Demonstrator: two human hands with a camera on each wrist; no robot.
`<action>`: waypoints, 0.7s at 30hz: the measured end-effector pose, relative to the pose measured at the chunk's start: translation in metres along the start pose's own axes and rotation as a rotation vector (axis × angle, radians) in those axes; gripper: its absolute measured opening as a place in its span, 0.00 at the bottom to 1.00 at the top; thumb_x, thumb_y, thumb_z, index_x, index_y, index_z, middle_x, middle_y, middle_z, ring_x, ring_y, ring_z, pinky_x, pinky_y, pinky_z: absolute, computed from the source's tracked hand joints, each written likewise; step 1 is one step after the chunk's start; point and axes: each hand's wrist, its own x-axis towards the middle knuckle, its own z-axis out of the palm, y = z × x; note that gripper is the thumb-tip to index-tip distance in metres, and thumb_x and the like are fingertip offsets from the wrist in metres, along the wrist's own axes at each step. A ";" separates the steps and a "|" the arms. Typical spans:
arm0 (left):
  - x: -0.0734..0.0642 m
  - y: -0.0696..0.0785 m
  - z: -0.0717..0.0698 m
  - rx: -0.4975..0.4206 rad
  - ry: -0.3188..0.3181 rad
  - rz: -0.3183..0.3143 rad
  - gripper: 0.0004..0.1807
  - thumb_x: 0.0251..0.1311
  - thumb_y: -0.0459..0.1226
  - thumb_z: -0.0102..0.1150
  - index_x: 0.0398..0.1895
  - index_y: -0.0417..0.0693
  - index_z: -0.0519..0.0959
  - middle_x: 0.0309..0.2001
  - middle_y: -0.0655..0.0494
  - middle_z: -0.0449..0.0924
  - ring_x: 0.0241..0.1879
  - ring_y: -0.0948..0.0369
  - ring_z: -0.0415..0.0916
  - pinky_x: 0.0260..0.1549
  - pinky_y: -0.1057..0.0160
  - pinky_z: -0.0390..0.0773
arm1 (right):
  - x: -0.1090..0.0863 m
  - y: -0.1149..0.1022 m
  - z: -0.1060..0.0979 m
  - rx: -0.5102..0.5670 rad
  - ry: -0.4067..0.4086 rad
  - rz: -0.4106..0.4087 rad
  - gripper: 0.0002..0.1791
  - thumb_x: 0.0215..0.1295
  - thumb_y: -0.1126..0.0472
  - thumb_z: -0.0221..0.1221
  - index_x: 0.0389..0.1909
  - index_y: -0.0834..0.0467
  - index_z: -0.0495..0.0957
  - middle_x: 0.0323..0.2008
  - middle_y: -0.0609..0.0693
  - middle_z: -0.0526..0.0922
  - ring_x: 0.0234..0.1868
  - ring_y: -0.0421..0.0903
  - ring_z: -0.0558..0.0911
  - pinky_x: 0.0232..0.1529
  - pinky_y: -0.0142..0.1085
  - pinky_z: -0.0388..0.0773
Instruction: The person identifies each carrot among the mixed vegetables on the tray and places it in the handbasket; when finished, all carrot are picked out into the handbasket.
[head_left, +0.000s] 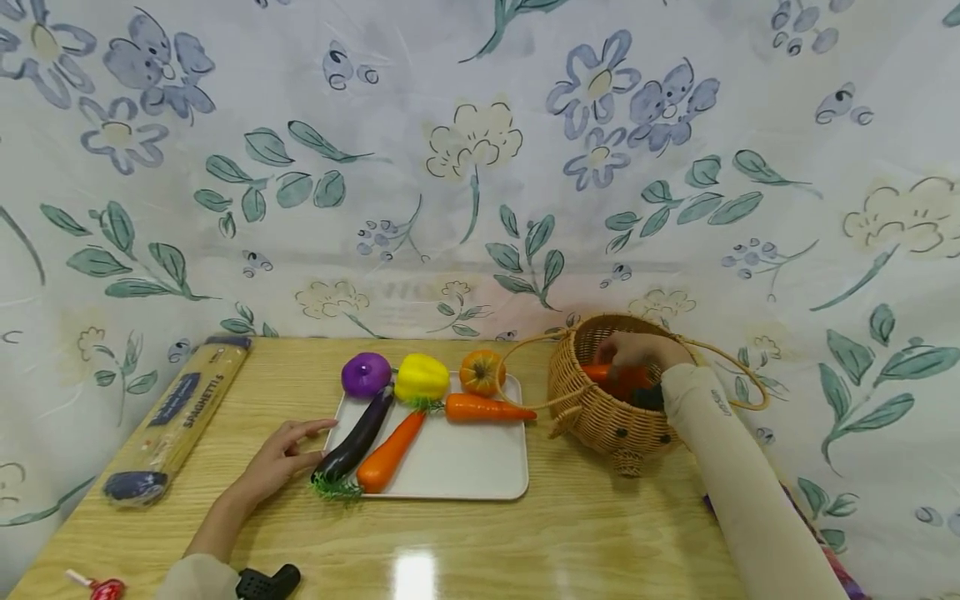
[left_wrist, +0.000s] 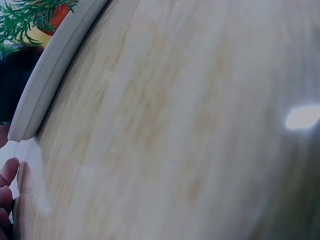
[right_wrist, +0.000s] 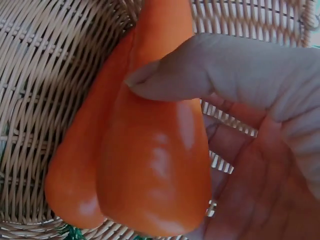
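My right hand [head_left: 637, 350] reaches inside the wicker basket [head_left: 600, 417]. In the right wrist view it grips an orange carrot [right_wrist: 155, 165], thumb across its near side. A second carrot [right_wrist: 80, 170] lies against that one, inside the basket. At the left edge of the white tray [head_left: 472, 467], my left hand [head_left: 277, 458] touches the rim with index finger and thumb. Beside those fingers an eggplant [head_left: 363, 437] lies on the tray. Also on it are a carrot [head_left: 393, 450], another carrot [head_left: 483, 408], a yellow pepper [head_left: 422, 377], a purple onion-like vegetable [head_left: 366, 375] and a small pumpkin [head_left: 482, 372].
A spaghetti pack [head_left: 180, 421] lies along the table's left side. Near the front left corner is a red lollipop [head_left: 107, 589]. The basket's thin handle [head_left: 738, 371] loops out on its right, and another loop overhangs the tray's right end. Patterned cloth [head_left: 465, 208] hangs behind the table.
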 end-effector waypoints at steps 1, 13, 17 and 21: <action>0.000 -0.001 0.000 0.004 0.000 -0.002 0.23 0.61 0.31 0.63 0.61 0.39 0.77 0.45 0.49 0.73 0.30 0.65 0.57 0.29 0.65 0.60 | 0.001 0.000 0.001 -0.014 0.000 0.006 0.19 0.54 0.72 0.60 0.50 0.68 0.77 0.45 0.59 0.79 0.40 0.49 0.75 0.40 0.39 0.75; -0.001 0.006 0.000 -0.019 -0.013 -0.030 0.23 0.62 0.33 0.63 0.61 0.40 0.77 0.44 0.49 0.72 0.29 0.64 0.57 0.29 0.64 0.60 | -0.001 0.005 0.010 -0.086 -0.066 0.043 0.21 0.54 0.75 0.57 0.52 0.67 0.75 0.44 0.58 0.74 0.34 0.46 0.68 0.34 0.37 0.67; -0.002 0.004 0.001 -0.009 -0.005 -0.027 0.23 0.61 0.33 0.64 0.61 0.40 0.77 0.45 0.49 0.73 0.29 0.65 0.58 0.28 0.65 0.61 | -0.002 0.005 0.013 -0.096 -0.059 0.049 0.22 0.55 0.75 0.58 0.53 0.67 0.76 0.51 0.61 0.75 0.37 0.47 0.71 0.36 0.37 0.72; -0.002 0.002 0.002 -0.001 -0.001 -0.027 0.23 0.61 0.32 0.64 0.60 0.40 0.77 0.44 0.49 0.73 0.29 0.64 0.57 0.28 0.65 0.61 | -0.002 0.005 0.016 -0.124 -0.052 0.047 0.19 0.57 0.74 0.60 0.51 0.65 0.78 0.51 0.60 0.78 0.39 0.48 0.74 0.40 0.40 0.76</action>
